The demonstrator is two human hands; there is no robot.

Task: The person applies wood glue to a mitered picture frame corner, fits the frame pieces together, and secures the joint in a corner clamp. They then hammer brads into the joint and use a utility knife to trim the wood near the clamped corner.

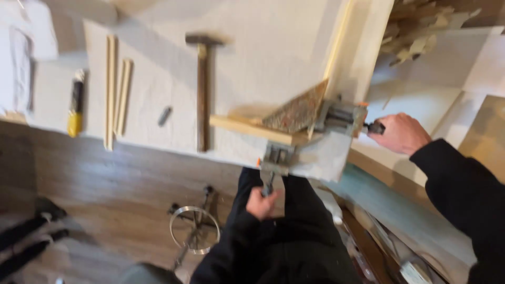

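Two handles of the metal corner clamp (310,131) are gripped: left hand (261,202) closed on the lower one, right hand (401,132) on the side one. Blur hides details. Clamp holds a wooden strip (247,128) at the white tabletop (252,63) corner; hammer (202,89) left of it.

White workbench (273,58), dark wood plank floor (105,184), metal stool base (194,229) below.

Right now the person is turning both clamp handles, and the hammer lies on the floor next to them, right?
Not quite. In the head view the left hand and right hand do grip the corner clamp handles, but the hammer lies on the white tabletop, not the floor.
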